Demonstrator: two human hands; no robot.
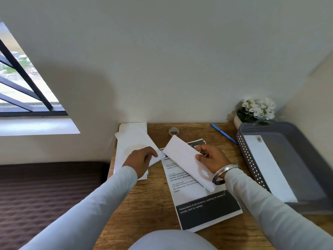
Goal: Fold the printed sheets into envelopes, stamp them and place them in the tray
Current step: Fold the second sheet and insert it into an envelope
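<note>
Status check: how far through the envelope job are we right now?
Done: one stamped envelope lies in the tray. In hand: the right hand holds a second envelope, the left hand pinches white paper by the stack. Left: the printed sheet lies flat, unfolded.

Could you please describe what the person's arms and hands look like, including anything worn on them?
Both arms are in long, plain, pale grey-blue sleeves that reach the wrists: the left sleeve and the right sleeve. The left hand and right hand are bare, without gloves. A smooth silver metal bangle circles the right wrist. No rings or watch are visible.
</note>
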